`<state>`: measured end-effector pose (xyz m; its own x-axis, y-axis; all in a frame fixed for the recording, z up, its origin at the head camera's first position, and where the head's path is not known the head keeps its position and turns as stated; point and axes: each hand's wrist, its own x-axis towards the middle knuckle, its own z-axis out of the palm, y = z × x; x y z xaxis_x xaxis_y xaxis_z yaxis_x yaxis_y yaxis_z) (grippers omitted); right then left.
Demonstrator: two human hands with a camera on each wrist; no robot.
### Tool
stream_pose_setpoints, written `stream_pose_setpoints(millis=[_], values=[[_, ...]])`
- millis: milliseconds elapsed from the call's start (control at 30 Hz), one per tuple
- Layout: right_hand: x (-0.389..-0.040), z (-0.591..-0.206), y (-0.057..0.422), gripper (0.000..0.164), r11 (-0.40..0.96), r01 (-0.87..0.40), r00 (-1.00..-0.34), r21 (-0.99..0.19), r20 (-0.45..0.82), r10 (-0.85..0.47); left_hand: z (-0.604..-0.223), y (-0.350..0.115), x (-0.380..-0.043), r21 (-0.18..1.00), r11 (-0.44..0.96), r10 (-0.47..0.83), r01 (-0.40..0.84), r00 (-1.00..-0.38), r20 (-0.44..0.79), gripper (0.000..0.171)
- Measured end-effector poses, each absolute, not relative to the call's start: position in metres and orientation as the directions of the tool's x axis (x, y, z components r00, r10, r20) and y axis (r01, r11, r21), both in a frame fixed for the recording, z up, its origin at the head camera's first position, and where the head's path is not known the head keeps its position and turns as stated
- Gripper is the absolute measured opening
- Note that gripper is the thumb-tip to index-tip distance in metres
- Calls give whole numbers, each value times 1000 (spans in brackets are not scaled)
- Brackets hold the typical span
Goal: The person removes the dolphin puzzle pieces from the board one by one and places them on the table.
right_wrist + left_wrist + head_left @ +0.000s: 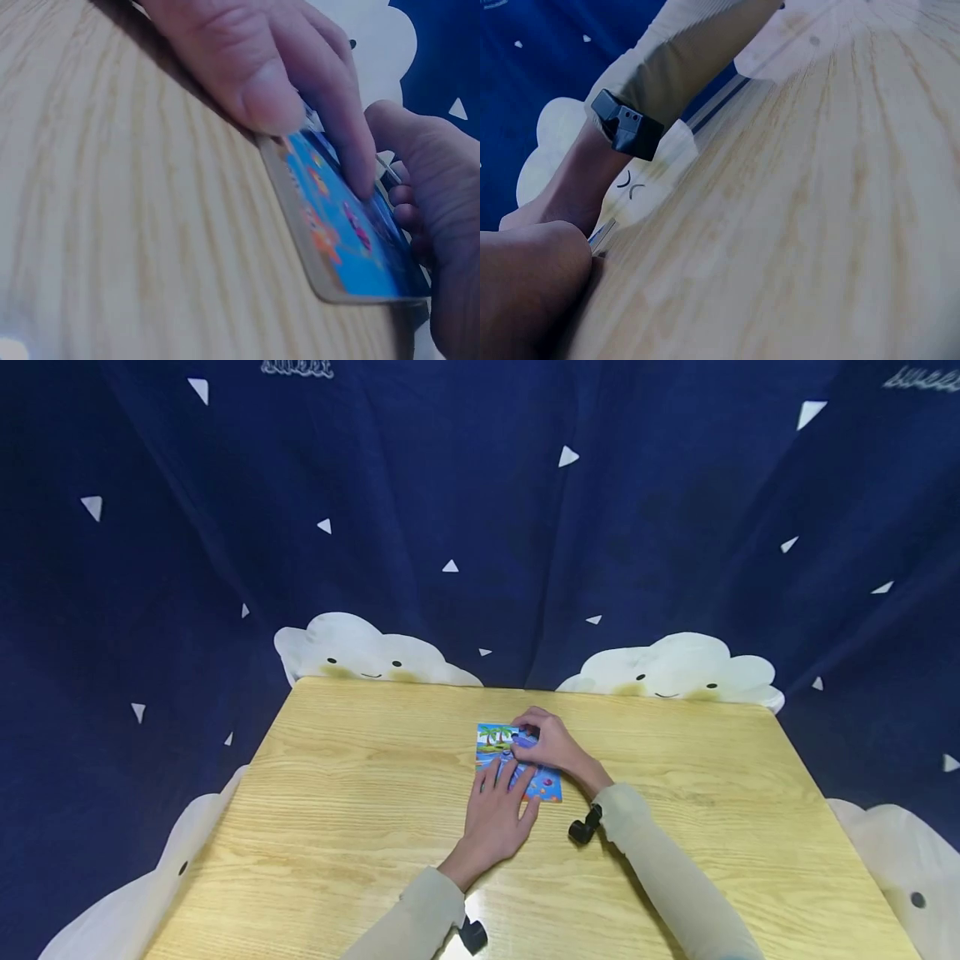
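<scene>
A small picture board [551, 787] lies on the table, printed with palm trees and a blue sea scene. In the right wrist view, the board [349, 247] shows rounded corners and a brown edge. My left hand [497, 822] rests on its lower part, fingers spread and straight; its thumb [274, 101] presses the near edge. At the upper right of the board, my right hand [553, 745] curls thumb and fingers round a thin, flat piece [388, 169] raised on edge. The right hand hides most of this piece from above.
Both hands work on a light wooden table [360, 777]. A dark blue curtain [465, 485] with white triangles and smiling clouds hangs behind and around it. Black wrist cameras, one on the right wrist [585, 825] and one on the left [472, 935], sit on the sleeves.
</scene>
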<state>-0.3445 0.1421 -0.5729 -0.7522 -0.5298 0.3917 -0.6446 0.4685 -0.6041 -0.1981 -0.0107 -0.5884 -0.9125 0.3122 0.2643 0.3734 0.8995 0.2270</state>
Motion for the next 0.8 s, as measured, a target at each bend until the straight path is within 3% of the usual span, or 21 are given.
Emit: stream_pose_setpoints(millis=[500,800], values=[[-344,-561,180,35,479,-630,-769,-611,409,-491,-587,-10,-199,220,913,293,344,-927,233,53],[-350,-564,220,32,505,-593,-802,-627,405,-439,-590,-10,-198,235,897,296,373,-905,307,52]])
